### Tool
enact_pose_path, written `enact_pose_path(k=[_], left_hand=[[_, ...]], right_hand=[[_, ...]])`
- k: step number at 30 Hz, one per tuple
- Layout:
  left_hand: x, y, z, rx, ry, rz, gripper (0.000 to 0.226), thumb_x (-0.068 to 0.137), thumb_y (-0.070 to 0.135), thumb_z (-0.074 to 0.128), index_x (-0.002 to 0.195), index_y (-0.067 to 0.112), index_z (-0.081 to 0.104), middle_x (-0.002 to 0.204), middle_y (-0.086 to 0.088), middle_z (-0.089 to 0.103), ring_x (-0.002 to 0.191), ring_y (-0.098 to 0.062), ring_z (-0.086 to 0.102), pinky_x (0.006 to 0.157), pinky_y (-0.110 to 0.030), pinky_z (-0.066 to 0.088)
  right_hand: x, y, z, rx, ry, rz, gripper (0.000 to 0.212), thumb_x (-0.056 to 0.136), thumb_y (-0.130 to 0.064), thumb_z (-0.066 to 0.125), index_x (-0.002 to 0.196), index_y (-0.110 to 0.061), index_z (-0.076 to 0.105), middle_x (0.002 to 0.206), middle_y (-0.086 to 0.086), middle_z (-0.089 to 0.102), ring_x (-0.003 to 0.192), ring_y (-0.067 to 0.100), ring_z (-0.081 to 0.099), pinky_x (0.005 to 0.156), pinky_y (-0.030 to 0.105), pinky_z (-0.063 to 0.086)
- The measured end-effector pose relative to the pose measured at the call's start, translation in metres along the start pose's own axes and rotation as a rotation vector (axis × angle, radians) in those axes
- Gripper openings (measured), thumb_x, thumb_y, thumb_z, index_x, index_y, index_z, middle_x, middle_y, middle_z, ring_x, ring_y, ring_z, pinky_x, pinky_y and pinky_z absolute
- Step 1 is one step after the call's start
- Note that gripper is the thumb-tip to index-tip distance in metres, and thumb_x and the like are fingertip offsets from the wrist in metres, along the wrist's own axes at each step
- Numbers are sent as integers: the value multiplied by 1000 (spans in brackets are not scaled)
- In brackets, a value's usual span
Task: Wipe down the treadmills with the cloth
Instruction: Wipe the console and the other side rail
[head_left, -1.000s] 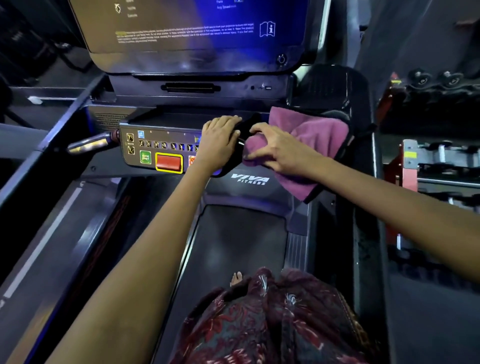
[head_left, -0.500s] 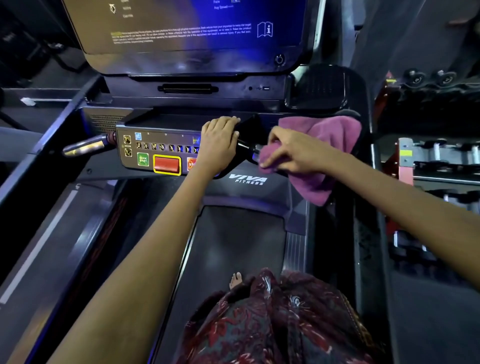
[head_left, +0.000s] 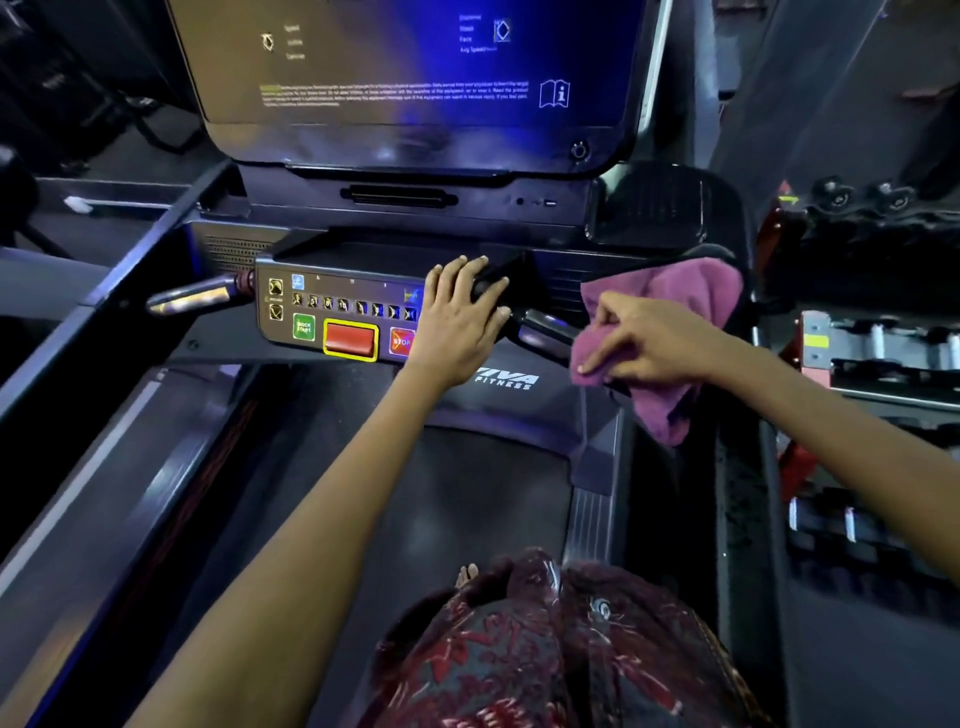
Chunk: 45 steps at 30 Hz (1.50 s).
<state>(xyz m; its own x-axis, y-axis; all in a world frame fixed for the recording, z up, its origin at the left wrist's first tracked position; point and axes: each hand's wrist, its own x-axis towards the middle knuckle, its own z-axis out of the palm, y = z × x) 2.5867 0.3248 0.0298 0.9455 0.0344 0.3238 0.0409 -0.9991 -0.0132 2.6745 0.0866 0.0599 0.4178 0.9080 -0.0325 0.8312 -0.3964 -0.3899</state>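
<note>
I stand on a treadmill whose control panel (head_left: 337, 306) carries a red button, a green button and a row of small keys. My left hand (head_left: 460, 312) rests on the panel's right end, fingers curled over its black top corner. My right hand (head_left: 644, 340) grips a purple cloth (head_left: 670, 306) bunched around the right silver handlebar (head_left: 543, 332), whose inner part shows bare between my hands. The cloth's loose end hangs down below my hand. The big screen (head_left: 415, 67) glows blue above.
The left silver handlebar (head_left: 192, 299) sticks out from the panel. The dark belt (head_left: 467, 493) runs under me, with side rails left and right. A cup holder (head_left: 649, 208) sits right of the console. A rack with weights (head_left: 883, 353) stands at the right.
My right hand has slid the cloth to the right along the handlebar, away from my left hand, baring the bar's inner part. My left hand has stayed on the panel.
</note>
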Motion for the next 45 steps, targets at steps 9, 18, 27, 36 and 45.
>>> enact_pose_path(k=[9, 18, 27, 36, 45], left_hand=[[0, -1, -5, -51, -23, -17, 45, 92, 38, 35, 113, 16, 67, 131, -16, 54, 121, -39, 48, 104, -46, 23], [2, 4, -14, -7, -133, -36, 63, 89, 47, 15, 133, 19, 51, 148, -13, 33, 138, -34, 24, 112, -45, 8], [-6, 27, -9, -16, -203, 63, 64, 88, 15, 44, 148, 13, 22, 153, -2, 24, 146, -22, 4, 110, -47, -19], [-11, 37, -9, 49, -246, 9, 73, 85, 22, 49, 149, 11, 14, 153, -1, 22, 145, -17, 2, 108, -48, -22], [-10, 34, -13, -3, -269, 19, 70, 84, 19, 49, 147, 12, 18, 151, -1, 24, 145, -15, 4, 108, -47, -23]], right_hand=[[53, -32, 9, 55, 170, 2, 26, 77, -26, 74, 101, -33, 73, 108, 3, 51, 93, 18, 54, 76, 34, 45], [19, 21, -26, 160, -237, 50, 43, 65, -3, 81, 102, -21, 69, 89, -1, 46, 88, 15, 46, 75, 7, 33], [42, 7, -2, 314, 82, 19, 38, 73, -5, 76, 109, -13, 66, 96, 14, 54, 90, 24, 53, 83, 16, 37], [31, 20, -14, 361, 2, 125, 37, 72, -4, 76, 108, -7, 68, 88, 9, 62, 78, 1, 53, 75, 10, 38], [27, 25, -9, 500, 29, 193, 39, 79, -2, 69, 117, -5, 61, 111, 13, 65, 101, 11, 57, 87, 7, 40]])
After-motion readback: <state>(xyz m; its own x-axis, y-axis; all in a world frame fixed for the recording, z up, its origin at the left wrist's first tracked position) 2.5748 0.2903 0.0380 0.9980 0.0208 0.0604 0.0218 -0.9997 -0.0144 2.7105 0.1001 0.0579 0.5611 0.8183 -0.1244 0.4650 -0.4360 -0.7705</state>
